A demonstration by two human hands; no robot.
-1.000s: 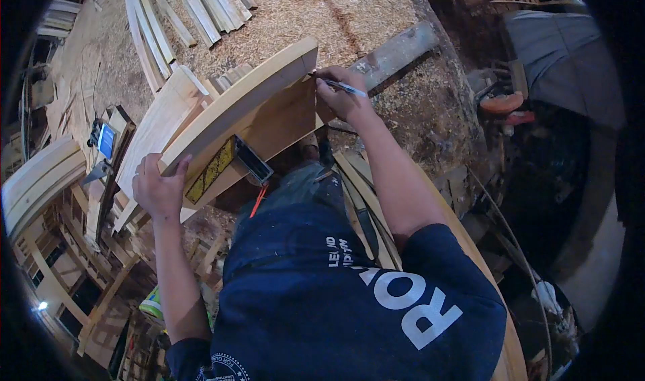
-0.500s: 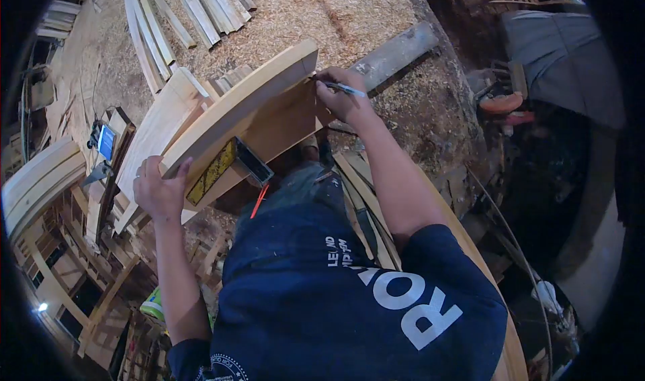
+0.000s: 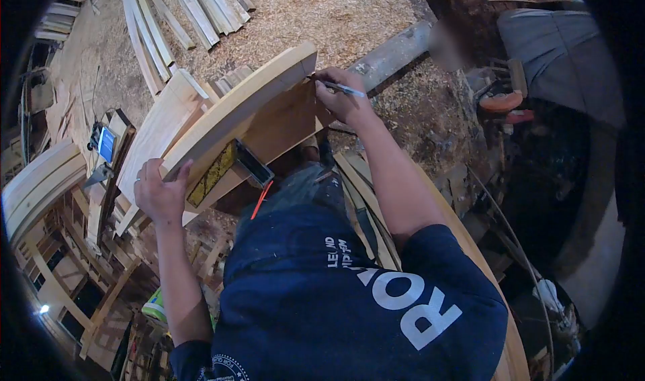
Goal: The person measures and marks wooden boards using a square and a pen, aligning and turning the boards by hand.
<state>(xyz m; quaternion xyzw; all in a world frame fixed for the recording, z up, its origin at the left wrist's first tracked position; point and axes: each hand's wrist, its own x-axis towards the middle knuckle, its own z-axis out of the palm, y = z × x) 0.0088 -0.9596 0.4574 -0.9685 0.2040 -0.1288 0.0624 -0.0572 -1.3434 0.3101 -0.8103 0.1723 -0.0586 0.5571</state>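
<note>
Curved board (image 3: 238, 111) is positioned in front of the torso, running diagonally from lower L to upper R; its lower L end is gripped by L hand (image 3: 159, 192), w/ thumb on the near side & fingers on the far side; its upper R end is placed just beside R hand (image 3: 341, 99); pen (image 3: 344, 89) is pinched btwn R thumb & fingers, tip directed at that end; tip contact w/ the wood cannot be confirmed.

Flat board (image 3: 285, 127) is seen below the curved board, on the near side; a yellow-and-black box (image 3: 213, 173) is located against it, nearer L hand than R; an orange strip (image 3: 261, 201) is seen just below the box.

Surroundings: sawdust (image 3: 309, 12) is spread over the floor; wood strips (image 3: 205, 8) are laid on it, top L of centre; a grey plank (image 3: 396, 55) is located beyond R hand; a device w/ blue screen (image 3: 106, 144) & a stack of curved pieces (image 3: 44, 183) are located to the L; a green tub (image 3: 154, 307) is partly hidden by L forearm.
</note>
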